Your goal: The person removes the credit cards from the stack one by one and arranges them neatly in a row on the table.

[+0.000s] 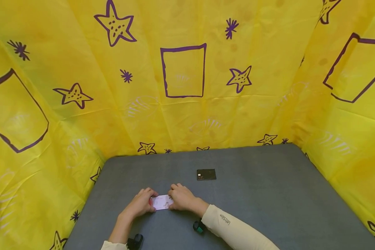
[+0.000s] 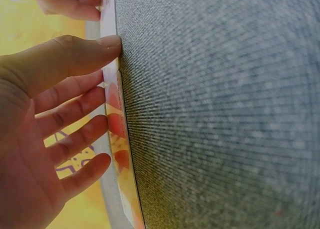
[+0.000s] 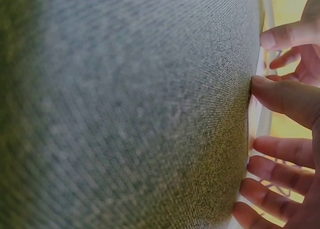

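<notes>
Low over the dark grey table, both hands hold a flat pinkish-white printed sheet [image 1: 161, 202] by its two ends. My left hand [image 1: 140, 202] has its left end, thumb at the near edge and fingers at the far side. In the left wrist view the left thumb [image 2: 107, 43] touches the edge, and red and orange patches show on the sheet [image 2: 116, 124]. My right hand [image 1: 182, 198] holds the other end the same way. Its thumb [image 3: 262, 84] is at the near edge in the right wrist view, with the fingers spread along it. The hands cover both ends.
A black card [image 1: 206, 174] marked VIP lies flat beyond the right hand. Yellow cloth walls [image 1: 184, 114] with purple stars and squares enclose the grey tabletop [image 1: 268, 201] at the back and sides. Dark wrist devices [image 1: 199, 226] sit below each wrist.
</notes>
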`<state>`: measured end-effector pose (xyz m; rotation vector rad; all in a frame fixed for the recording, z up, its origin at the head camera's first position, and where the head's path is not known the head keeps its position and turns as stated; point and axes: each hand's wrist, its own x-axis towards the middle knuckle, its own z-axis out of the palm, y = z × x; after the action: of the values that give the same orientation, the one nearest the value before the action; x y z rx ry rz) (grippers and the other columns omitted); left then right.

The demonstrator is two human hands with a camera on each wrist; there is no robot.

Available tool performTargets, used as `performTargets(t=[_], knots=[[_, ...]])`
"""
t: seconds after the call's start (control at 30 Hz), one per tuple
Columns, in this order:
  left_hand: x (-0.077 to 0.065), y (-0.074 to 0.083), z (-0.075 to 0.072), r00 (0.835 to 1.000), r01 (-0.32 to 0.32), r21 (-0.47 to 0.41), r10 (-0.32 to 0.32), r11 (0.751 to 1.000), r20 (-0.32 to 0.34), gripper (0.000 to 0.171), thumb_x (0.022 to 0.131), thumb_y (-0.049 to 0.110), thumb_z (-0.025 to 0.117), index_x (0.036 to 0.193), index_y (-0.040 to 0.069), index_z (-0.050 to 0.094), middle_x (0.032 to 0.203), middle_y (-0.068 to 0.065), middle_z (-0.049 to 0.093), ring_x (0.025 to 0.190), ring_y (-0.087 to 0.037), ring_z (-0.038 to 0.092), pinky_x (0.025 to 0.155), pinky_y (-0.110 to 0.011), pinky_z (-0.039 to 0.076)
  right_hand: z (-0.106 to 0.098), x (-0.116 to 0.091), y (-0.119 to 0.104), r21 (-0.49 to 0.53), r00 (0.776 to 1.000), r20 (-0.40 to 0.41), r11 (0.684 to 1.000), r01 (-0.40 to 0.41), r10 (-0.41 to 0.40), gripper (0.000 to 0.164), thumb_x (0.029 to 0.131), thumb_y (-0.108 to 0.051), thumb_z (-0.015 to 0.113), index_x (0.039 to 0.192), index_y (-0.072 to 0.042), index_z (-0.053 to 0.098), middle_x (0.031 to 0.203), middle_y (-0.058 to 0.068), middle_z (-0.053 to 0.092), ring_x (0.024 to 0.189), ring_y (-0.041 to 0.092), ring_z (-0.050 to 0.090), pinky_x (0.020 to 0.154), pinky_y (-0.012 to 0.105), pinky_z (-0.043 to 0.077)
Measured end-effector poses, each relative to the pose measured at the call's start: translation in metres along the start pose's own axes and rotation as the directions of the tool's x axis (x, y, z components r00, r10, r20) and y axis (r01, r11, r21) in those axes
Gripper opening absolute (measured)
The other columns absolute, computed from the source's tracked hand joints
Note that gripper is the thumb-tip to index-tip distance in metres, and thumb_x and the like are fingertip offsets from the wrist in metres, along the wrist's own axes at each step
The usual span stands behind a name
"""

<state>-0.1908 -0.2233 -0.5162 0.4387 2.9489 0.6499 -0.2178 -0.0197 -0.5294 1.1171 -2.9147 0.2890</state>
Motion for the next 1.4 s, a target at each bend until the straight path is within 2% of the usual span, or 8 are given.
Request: performTargets(t=[0.67, 1.2, 1.4], knots=[[-0.0004, 0.0018, -0.0003, 1.0, 0.025, 0.008, -0.025, 1.0, 0.004, 0.042, 0.064, 0.012, 0.086, 0.102, 0.009, 0.068, 0.1, -0.001, 0.062, 0.099, -0.024, 0.054, 0.086, -0.046, 0.044, 0.0032, 0.0005, 0.0007, 0.006, 1.0, 0.009, 1.0, -0.011, 0.011, 0.038, 0.075, -0.045, 0.079, 0.102, -0.019, 0.071, 0.094, -0.005, 0.055, 0.081, 0.009, 0.046, 0.066, 0.023, 0.037], [-0.0013, 0.0018, 0.0005, 1.0, 0.027, 0.011, -0.027, 1.0, 0.003, 0.042, 0.065, 0.012, 0.084, 0.103, 0.009, 0.068, 0.102, -0.003, 0.062, 0.099, -0.026, 0.053, 0.086, -0.051, 0.042, 0.0035, -0.0005, -0.0007, 0.038, 0.999, 0.03, 0.998, -0.04, 0.039, 0.041, 0.077, -0.044, 0.078, 0.108, -0.018, 0.07, 0.098, -0.005, 0.055, 0.084, 0.01, 0.045, 0.068, 0.022, 0.037], [-0.0002, 0.003, -0.0003, 0.999, 0.041, 0.01, -0.041, 0.999, 0.026, 0.042, 0.065, 0.013, 0.084, 0.103, 0.009, 0.067, 0.101, -0.003, 0.061, 0.099, -0.025, 0.052, 0.088, -0.051, 0.041, 0.0035, -0.0006, 0.0031, 0.043, 0.999, 0.044, 0.999, -0.017, 0.015, 0.043, 0.078, -0.045, 0.078, 0.111, -0.019, 0.069, 0.097, -0.006, 0.054, 0.083, 0.008, 0.043, 0.068, 0.021, 0.035]])
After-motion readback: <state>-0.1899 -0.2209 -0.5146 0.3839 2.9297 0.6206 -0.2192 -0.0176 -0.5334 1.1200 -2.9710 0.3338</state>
